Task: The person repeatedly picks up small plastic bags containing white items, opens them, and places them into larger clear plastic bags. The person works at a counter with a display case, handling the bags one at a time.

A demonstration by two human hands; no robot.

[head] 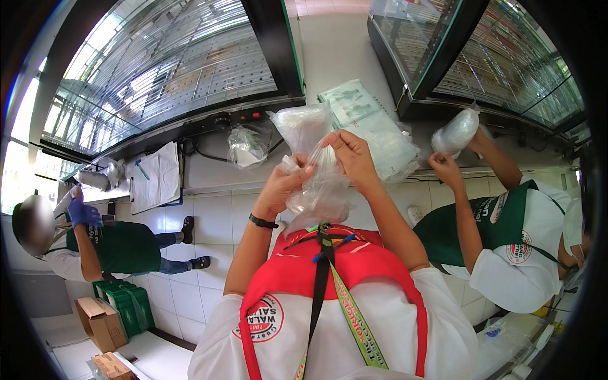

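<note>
Between my two hands is a clear plastic bag (323, 190), its body hanging in front of my red apron. My left hand (287, 183) pinches the bag's gathered film between thumb and fingers. On the other side, my right hand (352, 159) grips the top of the same film with thumb and forefinger. Just beyond my hands, a filled clear plastic bundle (304, 124) rests on the counter. To its right lies a flat stack of plastic packs (368, 128) with greenish print. Whatever is inside the held bag cannot be made out.
Glass display cases (171, 71) (503, 61) flank the grey counter (327, 42). A crumpled plastic bag (248, 146) and a clipboard with papers (156, 178) lie to the left. Co-workers in green aprons stand at left (118, 247) and right (494, 223); the right one holds a wrapped bundle (456, 130).
</note>
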